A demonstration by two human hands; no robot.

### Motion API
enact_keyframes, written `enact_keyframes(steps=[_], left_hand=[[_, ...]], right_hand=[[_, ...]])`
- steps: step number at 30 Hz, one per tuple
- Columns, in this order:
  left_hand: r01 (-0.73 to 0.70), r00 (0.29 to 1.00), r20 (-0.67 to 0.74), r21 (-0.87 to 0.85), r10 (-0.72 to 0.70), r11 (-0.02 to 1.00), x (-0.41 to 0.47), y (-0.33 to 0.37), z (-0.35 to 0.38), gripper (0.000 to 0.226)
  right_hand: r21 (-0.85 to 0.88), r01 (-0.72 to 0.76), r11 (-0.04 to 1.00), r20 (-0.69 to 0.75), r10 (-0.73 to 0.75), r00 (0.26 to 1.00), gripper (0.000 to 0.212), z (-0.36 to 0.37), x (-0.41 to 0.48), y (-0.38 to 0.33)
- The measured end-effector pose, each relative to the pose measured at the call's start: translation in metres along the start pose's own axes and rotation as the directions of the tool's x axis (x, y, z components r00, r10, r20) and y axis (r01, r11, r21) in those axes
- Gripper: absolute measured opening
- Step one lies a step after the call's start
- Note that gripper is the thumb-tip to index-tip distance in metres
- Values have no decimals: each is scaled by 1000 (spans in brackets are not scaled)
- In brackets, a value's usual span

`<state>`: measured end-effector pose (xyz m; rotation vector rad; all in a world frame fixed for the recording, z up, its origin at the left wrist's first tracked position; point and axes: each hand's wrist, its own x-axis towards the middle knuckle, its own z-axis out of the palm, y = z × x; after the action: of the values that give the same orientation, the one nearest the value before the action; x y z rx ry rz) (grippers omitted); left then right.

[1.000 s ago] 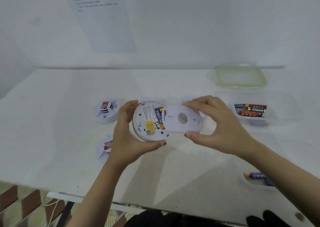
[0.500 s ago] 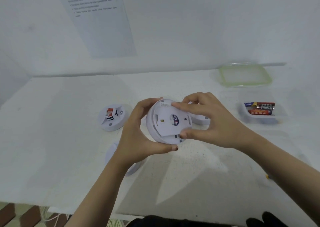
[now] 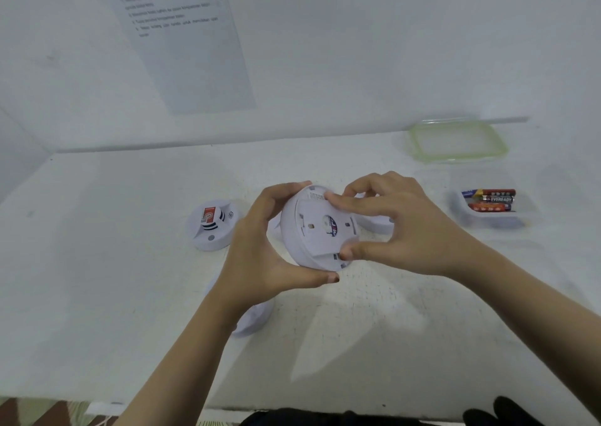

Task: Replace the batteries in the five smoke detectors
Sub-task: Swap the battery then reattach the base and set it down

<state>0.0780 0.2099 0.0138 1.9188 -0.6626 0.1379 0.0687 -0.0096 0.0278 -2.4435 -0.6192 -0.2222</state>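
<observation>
I hold a round white smoke detector (image 3: 317,245) above the table, back side toward me, with its white back plate (image 3: 322,227) seated on it; a battery shows through the plate's centre hole. My left hand (image 3: 260,256) grips the detector's left rim and underside. My right hand (image 3: 396,227) pinches the back plate, fingers on its top edge and thumb at its lower edge. Another detector (image 3: 213,225) sits face up on the table to the left. A third detector (image 3: 252,320) lies partly hidden under my left wrist, and one more (image 3: 377,224) sits behind my right hand.
A clear tub (image 3: 494,212) holding several batteries stands at the right. Its green-rimmed lid (image 3: 457,142) lies behind it near the wall. A printed paper sheet (image 3: 185,41) hangs on the wall. The white table's front edge (image 3: 292,403) runs close to my body.
My right hand brought the back plate from beside the detector onto its back, covering the battery bay. Both hands have since risen slightly with the plate staying on the detector.
</observation>
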Motion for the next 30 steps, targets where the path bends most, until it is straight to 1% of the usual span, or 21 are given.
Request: enact_keyframes(steps=[2, 4, 7, 9, 13, 17, 22, 27, 30], left_hand=[[3, 1000, 13, -7, -3, 1000, 0, 0, -1, 95], [8, 1000, 21, -17, -7, 1000, -1, 1, -1, 95], [3, 1000, 28, -34, -2, 999, 1, 4, 0, 95], [-5, 999, 37, -49, 7, 999, 2, 7, 1, 96], [-8, 999, 44, -69, 11, 998, 2, 11, 2, 94], [-26, 999, 41, -64, 29, 998, 2, 16, 2, 94], [-87, 996, 29, -16, 88, 996, 1, 19, 5, 93], [-134, 991, -5, 43, 134, 990, 0, 20, 8, 93], [-156, 987, -14, 138, 160, 978, 1, 18, 10, 95]], right_hand=[[-17, -7, 1000, 3, 7, 1000, 64, -1, -2, -2], [-22, 18, 1000, 7, -18, 1000, 64, -2, -3, -5], [52, 54, 997, 2, -54, 999, 63, -2, -6, -11], [105, 58, 993, -36, -55, 998, 61, -1, -7, -14], [129, 87, 988, -143, -68, 987, 56, 0, -8, -16], [65, 127, 990, -215, -111, 970, 57, -1, -9, -17], [1, 136, 991, -280, -130, 951, 57, 0, -12, -18], [15, 114, 993, -297, -105, 949, 56, 2, -14, -18], [92, 66, 994, -259, -40, 965, 55, 6, -17, -19]])
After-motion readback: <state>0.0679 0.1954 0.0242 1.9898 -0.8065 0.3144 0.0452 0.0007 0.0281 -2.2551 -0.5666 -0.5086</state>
